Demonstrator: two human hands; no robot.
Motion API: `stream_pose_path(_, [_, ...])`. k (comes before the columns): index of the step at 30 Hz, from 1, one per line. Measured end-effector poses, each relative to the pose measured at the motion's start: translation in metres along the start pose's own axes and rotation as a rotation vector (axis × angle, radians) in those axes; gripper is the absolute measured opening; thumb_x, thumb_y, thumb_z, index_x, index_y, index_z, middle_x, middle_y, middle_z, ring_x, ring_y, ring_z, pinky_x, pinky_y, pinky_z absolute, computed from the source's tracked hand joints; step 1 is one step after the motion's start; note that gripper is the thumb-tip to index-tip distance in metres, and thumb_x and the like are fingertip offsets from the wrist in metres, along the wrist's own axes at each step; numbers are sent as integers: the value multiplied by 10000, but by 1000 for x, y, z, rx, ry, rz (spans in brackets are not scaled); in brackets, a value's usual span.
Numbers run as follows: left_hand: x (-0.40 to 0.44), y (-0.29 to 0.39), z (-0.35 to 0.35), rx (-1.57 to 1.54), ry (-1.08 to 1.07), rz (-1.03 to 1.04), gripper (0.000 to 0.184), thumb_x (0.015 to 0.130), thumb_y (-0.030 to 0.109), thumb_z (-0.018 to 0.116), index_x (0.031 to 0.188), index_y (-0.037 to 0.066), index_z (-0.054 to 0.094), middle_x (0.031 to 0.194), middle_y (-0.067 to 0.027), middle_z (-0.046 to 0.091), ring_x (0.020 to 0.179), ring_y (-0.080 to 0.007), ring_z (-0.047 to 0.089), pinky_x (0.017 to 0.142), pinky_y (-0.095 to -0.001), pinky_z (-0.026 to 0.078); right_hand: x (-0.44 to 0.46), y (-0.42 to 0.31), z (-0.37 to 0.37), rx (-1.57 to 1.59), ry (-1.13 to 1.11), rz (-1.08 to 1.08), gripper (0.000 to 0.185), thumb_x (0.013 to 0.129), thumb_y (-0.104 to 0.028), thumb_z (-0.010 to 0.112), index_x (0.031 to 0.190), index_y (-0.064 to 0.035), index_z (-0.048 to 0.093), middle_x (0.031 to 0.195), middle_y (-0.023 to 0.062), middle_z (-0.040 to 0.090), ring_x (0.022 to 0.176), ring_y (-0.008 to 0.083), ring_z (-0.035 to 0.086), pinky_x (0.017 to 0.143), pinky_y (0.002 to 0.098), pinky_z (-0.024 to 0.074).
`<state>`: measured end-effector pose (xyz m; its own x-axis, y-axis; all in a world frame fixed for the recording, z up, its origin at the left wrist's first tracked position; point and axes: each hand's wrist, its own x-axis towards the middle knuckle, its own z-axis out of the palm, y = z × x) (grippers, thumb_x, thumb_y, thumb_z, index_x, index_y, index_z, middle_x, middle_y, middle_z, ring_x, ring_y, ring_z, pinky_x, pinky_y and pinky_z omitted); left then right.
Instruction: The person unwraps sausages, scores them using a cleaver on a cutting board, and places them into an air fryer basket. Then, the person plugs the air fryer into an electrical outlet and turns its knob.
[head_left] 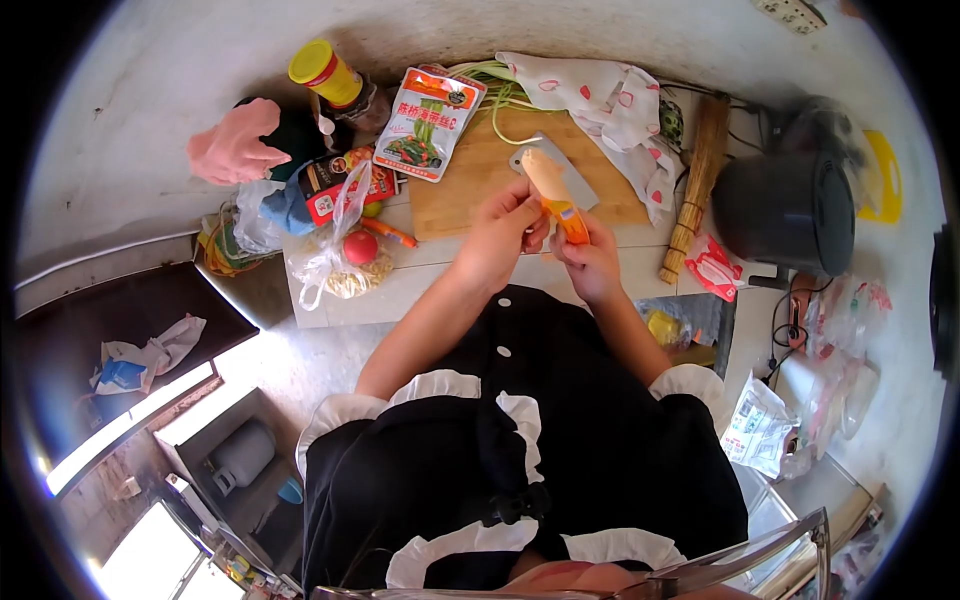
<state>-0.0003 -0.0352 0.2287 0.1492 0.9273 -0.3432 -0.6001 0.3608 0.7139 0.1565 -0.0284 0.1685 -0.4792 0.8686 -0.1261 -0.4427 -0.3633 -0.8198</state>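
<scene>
A ham sausage (544, 175), pale and bare at its upper end, still has an orange plastic wrapper (573, 224) round its lower part. My right hand (592, 262) is closed round the wrapped end and holds it tilted above the front of a wooden cutting board (450, 205). My left hand (510, 228) is closed too, its fingers pinched at the sausage's left side by the wrapper edge. What exactly those fingertips grip is hidden. Behind the sausage a flat metal blade (575, 172), apparently a cleaver, lies on the board.
A seaweed packet (430, 122) lies on the board's left corner, beside green stalks (500, 85) and a patterned cloth (610, 95). Leftward are a clear bag (340, 265) with a red round item and a yellow-lidded jar (325, 72). Rightward are a straw brush (695, 190) and a dark pot (785, 210).
</scene>
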Motion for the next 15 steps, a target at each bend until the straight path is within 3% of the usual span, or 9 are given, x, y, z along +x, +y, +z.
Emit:
stream_pose_path(5, [0, -13, 3, 190, -28, 25, 150, 977, 141, 424, 926, 51, 533, 666, 24, 448, 548, -58, 377, 495, -209, 288, 8, 9, 2, 83, 71, -136, 295, 710, -168, 596, 939, 16, 564, 690, -13, 461, 588, 56, 382, 538, 205, 282])
stream_pose_path(8, [1, -20, 0, 354, 48, 148, 186, 985, 161, 411, 919, 37, 534, 674, 22, 463, 559, -58, 404, 498, -213, 314, 9, -8, 16, 79, 31, -71, 350, 714, -218, 583, 966, 18, 531, 724, 8, 471, 576, 73, 391, 542, 219, 292])
stream_pose_path(11, [-3, -18, 0, 471, 161, 340, 159, 972, 152, 445, 961, 17, 528, 746, -24, 532, 576, -93, 472, 525, -237, 395, 13, -6, 21, 81, -19, -12, 289, 740, -173, 572, 974, -6, 540, 680, -17, 450, 533, 53, 370, 475, 190, 258])
stream_pose_path(14, [-3, -9, -2, 831, 148, 714, 243, 941, 156, 481, 1118, -5, 522, 891, -98, 568, 624, -180, 560, 556, -281, 447, 11, -11, 29, 69, -10, 56, 314, 760, -140, 555, 1044, -16, 511, 683, -15, 443, 497, 50, 356, 443, 185, 250])
stream_pose_path(15, [-3, -5, -1, 931, 175, 706, 275, 928, 150, 490, 1154, -8, 508, 925, -117, 563, 643, -216, 573, 562, -306, 457, 11, -15, 33, 70, -6, 64, 327, 762, -127, 549, 1066, -19, 493, 685, -13, 442, 492, 50, 354, 441, 186, 254])
